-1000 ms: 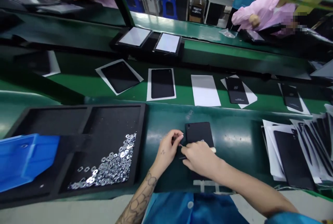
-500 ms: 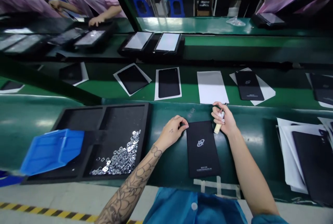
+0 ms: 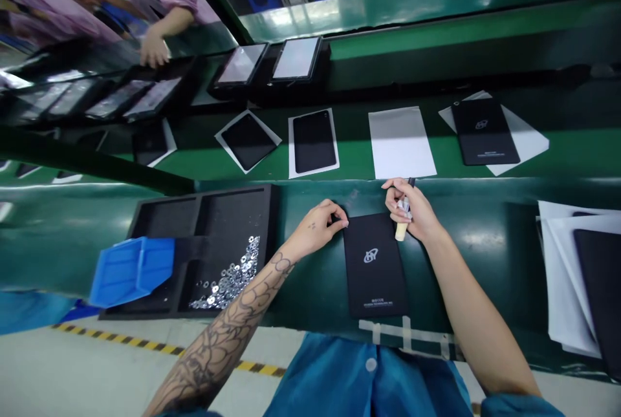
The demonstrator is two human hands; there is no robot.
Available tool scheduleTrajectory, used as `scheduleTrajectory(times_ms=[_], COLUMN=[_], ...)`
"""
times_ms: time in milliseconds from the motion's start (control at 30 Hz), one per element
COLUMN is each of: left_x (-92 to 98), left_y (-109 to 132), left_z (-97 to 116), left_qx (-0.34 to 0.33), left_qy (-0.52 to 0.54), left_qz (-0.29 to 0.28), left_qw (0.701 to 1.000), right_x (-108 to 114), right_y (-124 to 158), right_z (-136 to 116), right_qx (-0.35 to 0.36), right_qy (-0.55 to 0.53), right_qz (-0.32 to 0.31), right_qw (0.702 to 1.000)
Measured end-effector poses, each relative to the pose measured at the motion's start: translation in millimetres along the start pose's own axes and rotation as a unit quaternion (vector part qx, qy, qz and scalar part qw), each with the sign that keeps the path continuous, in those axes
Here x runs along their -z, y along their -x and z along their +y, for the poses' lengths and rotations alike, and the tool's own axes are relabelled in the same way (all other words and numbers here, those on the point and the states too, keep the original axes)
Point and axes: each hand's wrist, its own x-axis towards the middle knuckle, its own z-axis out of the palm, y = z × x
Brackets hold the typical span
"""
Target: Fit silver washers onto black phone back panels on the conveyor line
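Observation:
A matte black phone back panel (image 3: pixel 374 265) lies flat on the green belt in front of me, with a pale logo and small print on it. My left hand (image 3: pixel 317 229) rests at its upper left corner, fingers curled and holding nothing. Just past the panel's upper right corner, my right hand (image 3: pixel 410 209) grips a slim tool (image 3: pixel 401 231) with a cream handle and a dark tip. The hand hides the tool's middle. I cannot tell what kind of tool it is.
To the left stand a black foam tray (image 3: pixel 155 220) with metal washers (image 3: pixel 230 278) and a blue plastic bin (image 3: pixel 133 271). Black panels on white sheets (image 3: pixel 565 275) lie to the right. More panels line the green belt beyond. A co-worker's hand (image 3: pixel 154 50) is at the far left.
My right hand has moved off the panel to its far edge with the tool, uncovering the logo. My left hand now sits at the panel's corner. The whole view has tilted.

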Motion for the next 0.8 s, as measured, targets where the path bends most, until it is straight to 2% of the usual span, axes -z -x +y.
scheduleTrajectory(times_ms=[233,567,800], left_x=[1.6,8.6,13.1], left_y=[-0.7,-11.5,-19.8], left_z=[2.9,6.5,3.7], left_qx=[0.003,0.009,0.022], left_qy=[0.002,-0.011,-0.072], left_qz=[-0.001,-0.056,-0.073], left_qw=[1.0,0.998,0.994], right_x=[-2.1,-4.1,-6.6], right_y=[-0.9,0.5,-0.1], right_z=[-0.9,-2.1,-2.4], right_qx=[-0.002,0.0,0.0], right_qy=[0.009,0.022,0.03], right_qz=[-0.001,0.001,0.003], right_qw=[1.0,1.0,1.0])
